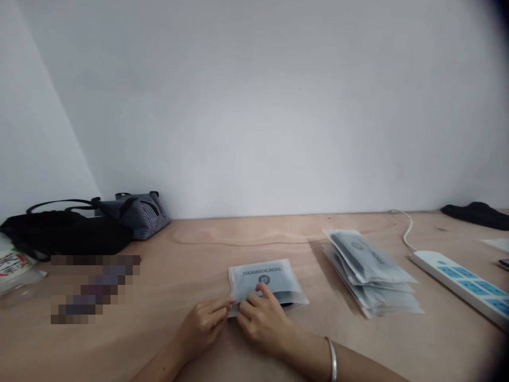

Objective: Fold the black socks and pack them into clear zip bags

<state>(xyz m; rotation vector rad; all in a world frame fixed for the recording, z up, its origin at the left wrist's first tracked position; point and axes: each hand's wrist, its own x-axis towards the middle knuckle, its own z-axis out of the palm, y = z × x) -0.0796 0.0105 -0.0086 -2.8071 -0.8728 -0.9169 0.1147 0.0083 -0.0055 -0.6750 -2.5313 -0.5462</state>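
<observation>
A frosted plastic bag [254,284] printed with ROCKBROS and a round logo lies flat on the table in front of me. The lettering is upside down from here, and something dark shows inside near the edge closest to me. My left hand [203,324] pinches the bag's near left corner between thumb and fingers. Close beside it, my right hand [264,323] has its fingers curled on the same near edge, one finger raised above the bag. Its thumb is hidden. A bangle circles my right wrist.
To the right, similar frosted bags [369,270] are piled up. Beyond them lies a white power strip [461,281] with a cord running to the wall. A black bag [75,233], a striped bag [145,217] and a plastic package [16,265] sit at left, near a pixelated patch.
</observation>
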